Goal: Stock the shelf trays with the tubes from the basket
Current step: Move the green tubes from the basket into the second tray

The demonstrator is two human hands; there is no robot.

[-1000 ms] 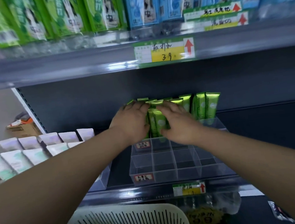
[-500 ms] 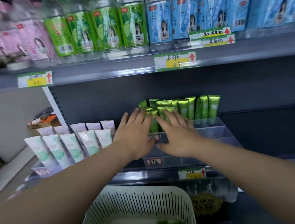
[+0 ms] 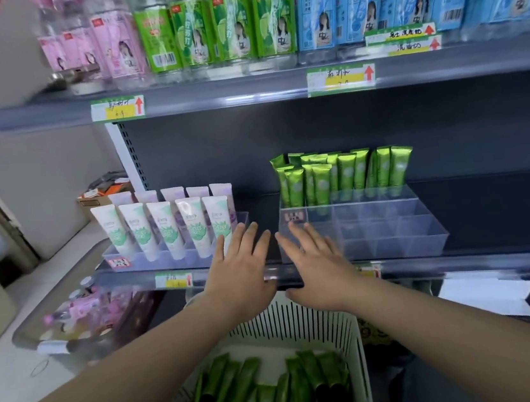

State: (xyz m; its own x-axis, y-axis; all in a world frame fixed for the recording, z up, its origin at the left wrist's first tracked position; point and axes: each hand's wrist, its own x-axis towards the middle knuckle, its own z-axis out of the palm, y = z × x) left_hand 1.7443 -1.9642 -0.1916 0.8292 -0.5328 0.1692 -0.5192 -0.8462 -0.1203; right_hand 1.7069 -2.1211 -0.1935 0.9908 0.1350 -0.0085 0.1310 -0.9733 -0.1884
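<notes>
— Over the far rim of the white slotted plastic basket (image 3: 354,340), what are the hands doing?
— Both are flat and carry nothing. The left hand (image 3: 242,270) and the right hand (image 3: 314,261) hover side by side, palms down, fingers straight and slightly spread. Their fingertips reach past the front edge of the grey metal lower shelf (image 3: 465,264). The right fingertips overlap the front wall of the clear plastic divided tray (image 3: 394,235), but I cannot tell whether they touch it
— And the tubes?
— Loose glossy green tubes (image 3: 274,393) lie jumbled in the basket, below the forearms. More of the same, the upright green tubes (image 3: 344,174), stand crimped end up in the back rows of that divided tray. At its left side they come one row further forward
— What sits to the left?
— A second clear tray (image 3: 164,258), its right end just beyond the left fingertips. It holds white squeeze tubes with green print (image 3: 167,229) in front and pale lilac tubes (image 3: 172,193) behind, all standing
— Higher up?
— A grey upper shelf (image 3: 227,92) carries clear bottles: pink-labelled bottles (image 3: 110,42), green-labelled bottles (image 3: 229,28) and blue-labelled bottles (image 3: 366,4). Yellow-and-green price tags (image 3: 340,78) are stuck along its front edge
</notes>
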